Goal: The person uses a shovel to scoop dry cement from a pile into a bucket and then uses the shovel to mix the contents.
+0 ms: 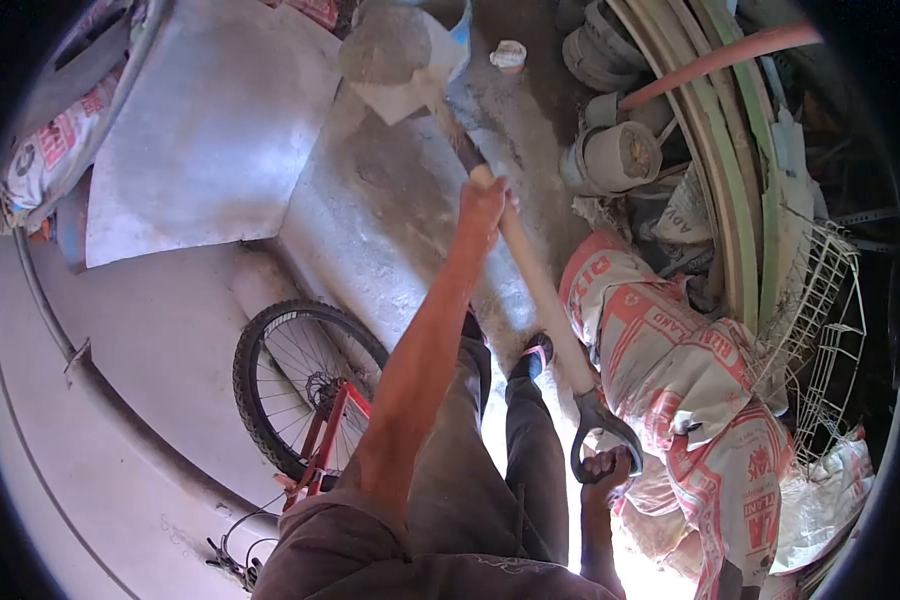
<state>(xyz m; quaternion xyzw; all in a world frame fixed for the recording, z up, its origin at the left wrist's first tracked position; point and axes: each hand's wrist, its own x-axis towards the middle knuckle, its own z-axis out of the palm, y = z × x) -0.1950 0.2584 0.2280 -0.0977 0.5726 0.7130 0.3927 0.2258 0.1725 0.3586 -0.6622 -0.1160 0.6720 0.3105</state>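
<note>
The shovel (538, 280) runs lengthwise away from the person, slanting from its grip (592, 412), near and to the right, to its blade (394, 97), far and to the left. The hands are apart, both closed on it: the left hand (485, 207) wraps the shaft partway towards the blade, and the right hand (607, 473) clasps the black grip at the near end. The left hand is thus much the nearer to the blade, with the bare shaft between the two. The blade end overlaps a bucket (460, 38) at the far side; whether they touch, I cannot tell. Printed sacks (670, 335) lie just right of the shaft, and a bicycle wheel (247, 385) stands left of the left forearm.
</note>
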